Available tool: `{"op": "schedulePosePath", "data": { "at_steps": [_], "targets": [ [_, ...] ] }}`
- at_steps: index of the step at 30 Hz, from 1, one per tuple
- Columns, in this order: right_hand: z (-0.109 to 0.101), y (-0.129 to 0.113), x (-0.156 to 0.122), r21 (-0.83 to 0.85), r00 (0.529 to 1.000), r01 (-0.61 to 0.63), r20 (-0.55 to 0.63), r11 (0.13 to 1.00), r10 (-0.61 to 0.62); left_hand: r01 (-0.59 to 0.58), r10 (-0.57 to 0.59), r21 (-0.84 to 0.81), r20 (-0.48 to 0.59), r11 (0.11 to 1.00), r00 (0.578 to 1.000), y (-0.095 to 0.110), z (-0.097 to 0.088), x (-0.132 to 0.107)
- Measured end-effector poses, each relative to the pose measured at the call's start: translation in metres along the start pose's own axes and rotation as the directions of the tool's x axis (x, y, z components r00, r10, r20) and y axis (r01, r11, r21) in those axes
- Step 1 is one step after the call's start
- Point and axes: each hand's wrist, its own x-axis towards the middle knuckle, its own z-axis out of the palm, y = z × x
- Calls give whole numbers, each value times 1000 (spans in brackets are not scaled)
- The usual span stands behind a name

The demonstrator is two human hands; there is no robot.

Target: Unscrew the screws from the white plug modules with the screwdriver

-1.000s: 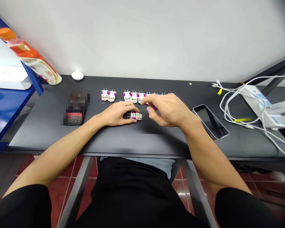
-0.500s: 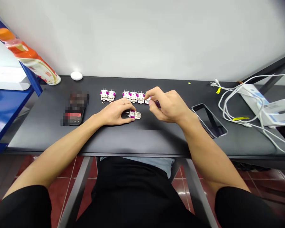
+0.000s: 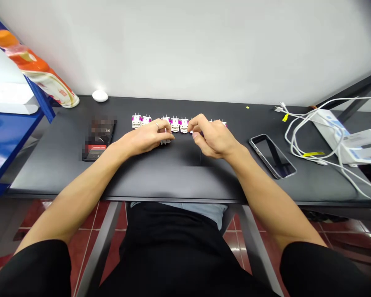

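Note:
My left hand is closed around a small white-and-purple plug piece, which is mostly hidden under the fingers. Above it on the table runs a row of similar two-pin plug pieces, among them a left one and a middle one. My right hand hovers at the right part of that row with thumb and index finger curled together. A thin dark line shows below its fingers, but I cannot make out what the hand holds. It partly covers several plug pieces behind it.
A smartphone lies to the right, near white cables and a white power strip. A dark phone is at the left. An orange-capped bottle and a white oval object stand by the wall.
My left hand has shifted slightly up and left, and its fingers now cover the plug piece, which has turned from lying sideways. My right hand has moved slightly left, still curled.

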Motion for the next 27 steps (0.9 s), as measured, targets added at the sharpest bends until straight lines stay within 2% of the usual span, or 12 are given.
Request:
{"op": "schedulePosePath", "data": {
  "at_steps": [4,9,14,18,20,24,27],
  "targets": [
    [0,-1,0,1,1000,15,22,1000,-15,-37,35,-79,-19,996,999,-5,-2,-1],
    [1,-1,-1,-20,1000,26,-3,999,-26,24,-26,-62,-37,998,999,-9,-10,-8],
    [2,-1,-1,-71,999,37,-17,997,-39,15,-23,-53,-147,998,989,-7,-16,-10],
    [1,-2,-1,-77,998,59,-7,995,-60,-13,11,-73,-30,997,999,-9,-15,-11],
    [0,-2,-1,-82,998,66,-10,994,-67,12,-14,-68,-26,998,1000,-9,-15,-11],
    [2,-2,0,-9,998,57,-20,998,-57,121,-127,-42,-174,992,977,-2,-18,-9],
    [9,-3,2,224,999,47,-18,974,-44,201,-206,-46,-263,979,943,3,-20,-6]
  ]
}}
